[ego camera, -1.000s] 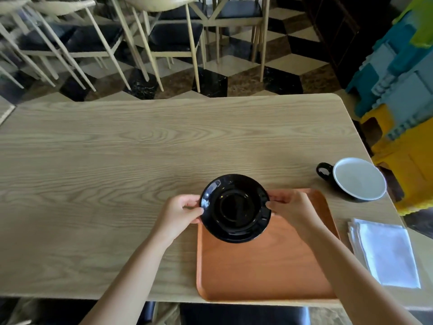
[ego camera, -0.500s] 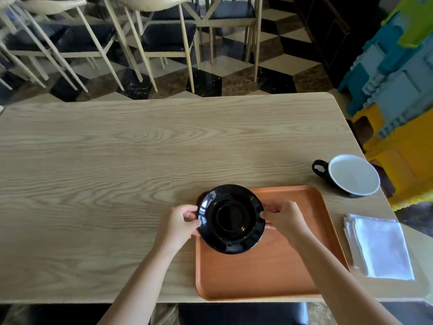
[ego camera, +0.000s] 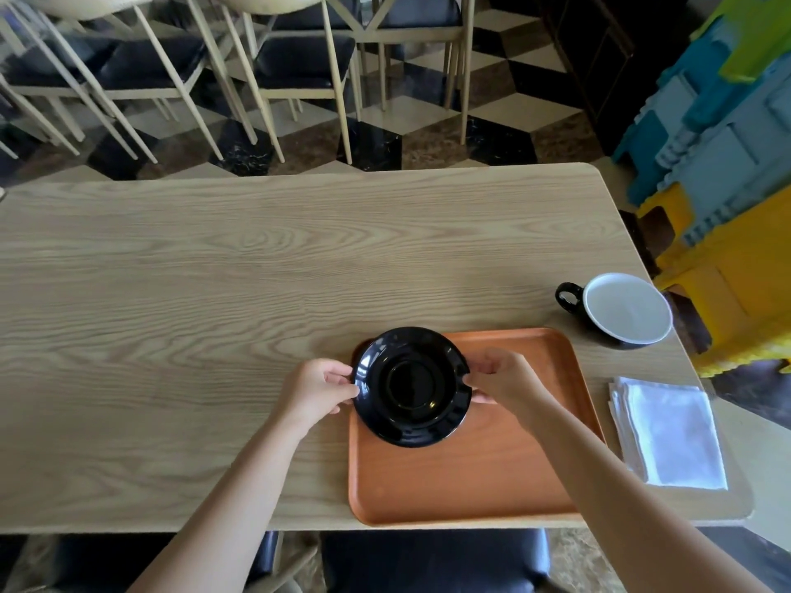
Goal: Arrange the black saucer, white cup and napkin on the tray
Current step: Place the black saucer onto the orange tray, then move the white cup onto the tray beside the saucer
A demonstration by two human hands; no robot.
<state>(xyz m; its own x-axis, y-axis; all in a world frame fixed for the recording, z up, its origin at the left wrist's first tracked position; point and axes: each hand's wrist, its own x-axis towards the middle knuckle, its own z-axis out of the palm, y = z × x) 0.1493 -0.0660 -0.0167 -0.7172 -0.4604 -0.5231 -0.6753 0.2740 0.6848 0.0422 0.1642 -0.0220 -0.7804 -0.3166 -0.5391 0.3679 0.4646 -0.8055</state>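
A glossy black saucer (ego camera: 411, 386) is over the far left corner of the orange tray (ego camera: 483, 472). My left hand (ego camera: 314, 389) pinches its left rim and my right hand (ego camera: 505, 380) pinches its right rim. I cannot tell whether the saucer rests on the tray or hovers just above it. The cup (ego camera: 622, 310), white inside and black outside with a black handle, stands on the table to the right beyond the tray. A folded white napkin (ego camera: 670, 432) lies on the table right of the tray.
The wooden table (ego camera: 214, 293) stretches wide to the left. Chairs (ego camera: 295, 57) stand on the checkered floor beyond the far edge. Coloured foam blocks (ego camera: 736, 164) are stacked off the table's right end. A dark seat (ego camera: 432, 558) sits under the near edge.
Both hands have carried the saucer a little nearer to me and lower over the tray's far left corner. Cup and napkin have not moved.
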